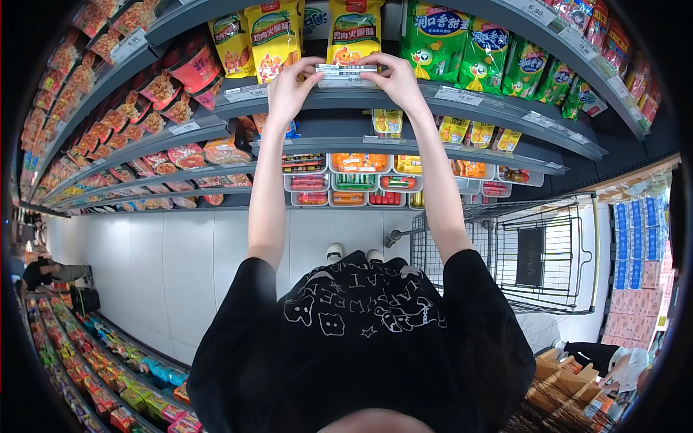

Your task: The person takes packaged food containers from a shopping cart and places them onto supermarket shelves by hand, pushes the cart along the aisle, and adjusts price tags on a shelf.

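Note:
Both of my hands are raised to the front edge of a store shelf. Between them is a white price label strip (346,70), with a price tag (346,81) reading 9.90 just below it. My left hand (291,86) pinches the strip's left end between thumb and fingers. At the right end, my right hand (395,78) grips it the same way. Yellow snack bags (354,32) stand on the shelf behind the strip, and another yellow bag (273,43) is above my left hand. Green bags (435,43) stand to the right.
Lower shelves hold yellow packs (453,130) and plastic bins (351,182) of packaged food. A wire shopping cart (538,252) stands at the right. Instant noodle bowls (157,88) fill the left shelves. One person (50,273) is at the far left, another (606,359) at the lower right.

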`<state>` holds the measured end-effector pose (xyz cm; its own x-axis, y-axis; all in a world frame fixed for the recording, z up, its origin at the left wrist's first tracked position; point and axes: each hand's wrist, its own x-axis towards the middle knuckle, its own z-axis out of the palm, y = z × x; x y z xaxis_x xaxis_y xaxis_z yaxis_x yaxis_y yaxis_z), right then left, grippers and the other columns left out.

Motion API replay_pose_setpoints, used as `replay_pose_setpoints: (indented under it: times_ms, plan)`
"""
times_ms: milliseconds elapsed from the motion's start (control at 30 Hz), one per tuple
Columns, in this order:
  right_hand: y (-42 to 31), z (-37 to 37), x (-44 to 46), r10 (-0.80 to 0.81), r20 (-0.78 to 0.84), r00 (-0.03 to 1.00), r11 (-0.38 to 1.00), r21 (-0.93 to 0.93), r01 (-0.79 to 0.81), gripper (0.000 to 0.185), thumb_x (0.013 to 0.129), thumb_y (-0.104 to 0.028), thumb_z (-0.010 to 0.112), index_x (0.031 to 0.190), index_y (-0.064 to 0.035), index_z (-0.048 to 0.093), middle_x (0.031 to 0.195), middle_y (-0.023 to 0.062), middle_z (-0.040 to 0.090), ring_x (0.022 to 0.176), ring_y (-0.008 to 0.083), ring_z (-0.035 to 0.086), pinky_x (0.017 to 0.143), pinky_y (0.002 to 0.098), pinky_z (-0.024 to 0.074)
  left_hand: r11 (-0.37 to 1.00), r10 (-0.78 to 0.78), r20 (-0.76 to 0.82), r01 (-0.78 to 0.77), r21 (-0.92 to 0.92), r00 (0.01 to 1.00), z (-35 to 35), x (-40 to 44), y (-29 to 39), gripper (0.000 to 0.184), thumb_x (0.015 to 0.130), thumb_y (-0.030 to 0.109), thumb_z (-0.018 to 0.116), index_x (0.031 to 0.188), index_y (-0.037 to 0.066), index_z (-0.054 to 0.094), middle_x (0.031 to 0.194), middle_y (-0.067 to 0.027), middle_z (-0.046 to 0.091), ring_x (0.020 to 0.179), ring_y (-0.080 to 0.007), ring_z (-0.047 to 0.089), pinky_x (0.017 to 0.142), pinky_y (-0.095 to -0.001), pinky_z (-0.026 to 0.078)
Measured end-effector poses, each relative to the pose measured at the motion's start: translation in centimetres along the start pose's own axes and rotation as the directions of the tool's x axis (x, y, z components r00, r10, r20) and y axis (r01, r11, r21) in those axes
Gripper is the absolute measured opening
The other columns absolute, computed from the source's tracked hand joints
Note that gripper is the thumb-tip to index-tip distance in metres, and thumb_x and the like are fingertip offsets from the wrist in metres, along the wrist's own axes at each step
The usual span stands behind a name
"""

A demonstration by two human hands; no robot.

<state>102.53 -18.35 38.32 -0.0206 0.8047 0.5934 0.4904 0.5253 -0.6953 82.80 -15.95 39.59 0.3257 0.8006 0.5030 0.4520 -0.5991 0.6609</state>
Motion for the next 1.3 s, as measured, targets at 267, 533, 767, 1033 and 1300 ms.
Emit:
replay_pose_setpoints:
  times_ms: [267, 533, 767, 1033, 1300]
  plan:
    - [-1.0, 0.1, -0.6, -0.157, 0.017, 0.987, 0.958, -0.242, 0.156, 0.010, 0.062, -0.014, 0.060, 0.071, -0.0094, 0.058, 0.067, 0.0010, 0.055, 0.059, 0.0141, 0.055, 0.051, 0.0214, 0.0437, 0.969, 0.248, -0.160, -0.247, 0.023, 0.956, 1.0, -0.4, -1.8, 0.011, 0.066, 0.012, 0.057, 0.077, 0.008, 0.059, 0.067, -0.0018, 0.055, 0.059, -0.0151, 0.054, 0.052, -0.0222, 0.040]
    - [-0.6, 0.2, -0.6, -0.213, 0.038, 0.976, 0.936, -0.278, 0.215, 0.008, 0.060, -0.016, 0.061, 0.065, -0.0100, 0.057, 0.066, -0.0009, 0.055, 0.062, 0.0145, 0.053, 0.053, 0.0233, 0.0426, 0.929, 0.361, -0.093, -0.349, 0.123, 0.928, 0.6, -0.7, -1.8, 0.011, 0.066, 0.011, 0.057, 0.076, 0.006, 0.059, 0.076, -0.0036, 0.056, 0.067, -0.0173, 0.054, 0.059, -0.0244, 0.042]
    - [-0.6, 0.2, -0.7, -0.309, 0.017, 0.951, 0.896, -0.330, 0.297, 0.016, 0.057, -0.016, 0.063, 0.069, -0.0086, 0.054, 0.069, 0.0003, 0.051, 0.069, 0.0166, 0.050, 0.057, 0.0266, 0.0412, 0.886, 0.455, -0.097, -0.438, 0.150, 0.885, 0.7, -0.7, -2.1, 0.014, 0.064, 0.007, 0.057, 0.078, 0.005, 0.059, 0.077, -0.0047, 0.055, 0.069, -0.0183, 0.054, 0.061, -0.0253, 0.042]
    - [-0.7, -0.2, -3.0, -0.393, -0.087, 0.916, 0.753, -0.602, 0.266, 0.024, 0.056, -0.018, 0.064, 0.073, -0.0064, 0.051, 0.073, 0.0037, 0.047, 0.075, 0.0201, 0.045, 0.064, 0.0300, 0.0382, 0.935, 0.350, -0.109, -0.354, -0.025, 0.930, 0.7, -0.5, -2.9, 0.013, 0.063, 0.003, 0.058, 0.076, 0.003, 0.059, 0.073, -0.0043, 0.055, 0.062, -0.0151, 0.054, 0.054, -0.0222, 0.042]
    - [-2.6, 2.0, -3.8, -0.449, -0.254, 0.857, 0.645, -0.756, 0.114, 0.020, 0.058, -0.015, 0.062, 0.077, -0.0157, 0.056, 0.075, -0.0044, 0.048, 0.083, 0.0138, 0.045, 0.089, 0.0456, 0.0170, 0.931, 0.366, -0.108, -0.362, 0.050, 0.924, 0.7, -0.4, -2.6, 0.012, 0.063, 0.005, 0.058, 0.075, 0.005, 0.059, 0.069, -0.0020, 0.053, 0.057, -0.0130, 0.051, 0.051, -0.0220, 0.039]
